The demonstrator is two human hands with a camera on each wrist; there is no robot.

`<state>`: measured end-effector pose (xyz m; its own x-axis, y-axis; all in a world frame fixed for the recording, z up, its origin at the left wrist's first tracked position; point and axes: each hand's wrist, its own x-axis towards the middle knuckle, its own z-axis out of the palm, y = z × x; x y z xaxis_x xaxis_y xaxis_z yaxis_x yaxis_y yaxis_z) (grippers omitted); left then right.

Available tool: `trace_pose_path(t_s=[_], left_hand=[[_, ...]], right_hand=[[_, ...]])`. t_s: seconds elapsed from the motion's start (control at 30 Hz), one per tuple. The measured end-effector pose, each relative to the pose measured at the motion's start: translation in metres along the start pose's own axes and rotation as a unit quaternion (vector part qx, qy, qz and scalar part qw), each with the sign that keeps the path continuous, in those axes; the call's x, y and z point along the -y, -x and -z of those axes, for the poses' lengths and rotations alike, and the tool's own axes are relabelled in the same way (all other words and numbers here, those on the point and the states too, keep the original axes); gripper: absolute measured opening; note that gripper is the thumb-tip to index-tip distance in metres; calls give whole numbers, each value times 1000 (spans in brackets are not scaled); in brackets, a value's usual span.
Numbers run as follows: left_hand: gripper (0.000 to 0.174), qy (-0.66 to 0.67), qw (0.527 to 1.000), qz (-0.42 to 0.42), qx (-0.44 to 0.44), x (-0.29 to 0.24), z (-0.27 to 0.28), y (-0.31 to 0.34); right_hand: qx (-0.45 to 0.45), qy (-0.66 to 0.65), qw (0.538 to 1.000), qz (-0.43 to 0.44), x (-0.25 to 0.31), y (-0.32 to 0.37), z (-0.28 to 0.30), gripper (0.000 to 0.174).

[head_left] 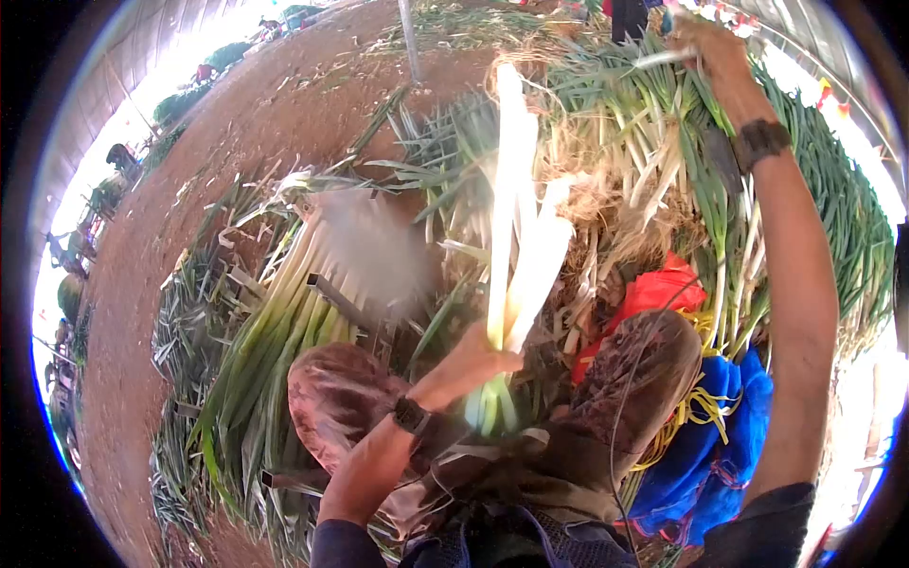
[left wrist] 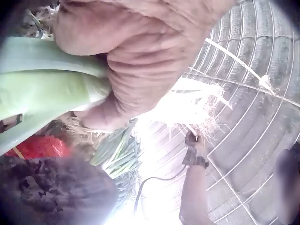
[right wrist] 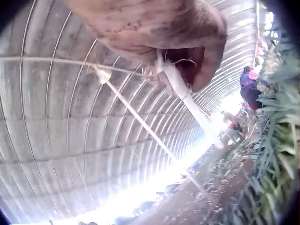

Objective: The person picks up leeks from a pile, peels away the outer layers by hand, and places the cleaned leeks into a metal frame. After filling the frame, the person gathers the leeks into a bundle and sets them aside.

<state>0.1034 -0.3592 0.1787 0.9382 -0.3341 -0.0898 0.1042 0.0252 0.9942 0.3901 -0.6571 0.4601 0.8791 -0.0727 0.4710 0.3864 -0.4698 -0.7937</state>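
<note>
In the head view, my left hand [head_left: 466, 367] grips a few thick stalks [head_left: 508, 189] low down, their bright white shafts pointing away from me. The left wrist view shows the fingers of this hand [left wrist: 140, 56] curled round the green part [left wrist: 47, 91], with rooted white ends [left wrist: 197, 105] beyond. Raised at the upper right is my right hand [head_left: 715, 52], apart from those stalks. In the right wrist view, the right hand [right wrist: 159, 28] holds a thin white strip or stalk [right wrist: 185, 96] with fine roots by its curled fingers.
Green-leaved stalks [head_left: 275, 312] lie in a heap at the left, beside a metal bar [head_left: 336, 298]. More rooty bundles [head_left: 625, 170] lie ahead. Red material [head_left: 663, 289], yellow ties [head_left: 708, 405] and a blue bag [head_left: 701, 473] are by the right knee. A pole [head_left: 410, 43] stands farther off.
</note>
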Motion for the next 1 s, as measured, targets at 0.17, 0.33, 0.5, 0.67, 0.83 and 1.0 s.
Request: trace_pose_path(t_s=[0.17, 0.33, 0.5, 0.67, 0.83, 1.0], left_hand=[[55, 64, 998, -21, -22, -1, 12, -6], [50, 27, 997, -28, -61, -13, 24, -11], [43, 34, 996, -76, 16, -72, 9, -16], [89, 120, 969, -189, 103, -53, 44, -39], [72, 60, 995, -64, -41, -96, 36, -29], [55, -69, 983, -148, -83, -78, 12, -53]], right_hand=[[458, 397, 795, -6, -32, 116, -52, 79], [572, 84, 814, 60, -20, 207, -113, 112], [523, -369, 768, -13, 4, 223, -147, 99], [313, -414, 853, -61, 41, 216, -138, 47], [191, -317, 929, 20, 55, 191, -119, 43], [243, -413, 878, -9, 61, 201, -138, 34]])
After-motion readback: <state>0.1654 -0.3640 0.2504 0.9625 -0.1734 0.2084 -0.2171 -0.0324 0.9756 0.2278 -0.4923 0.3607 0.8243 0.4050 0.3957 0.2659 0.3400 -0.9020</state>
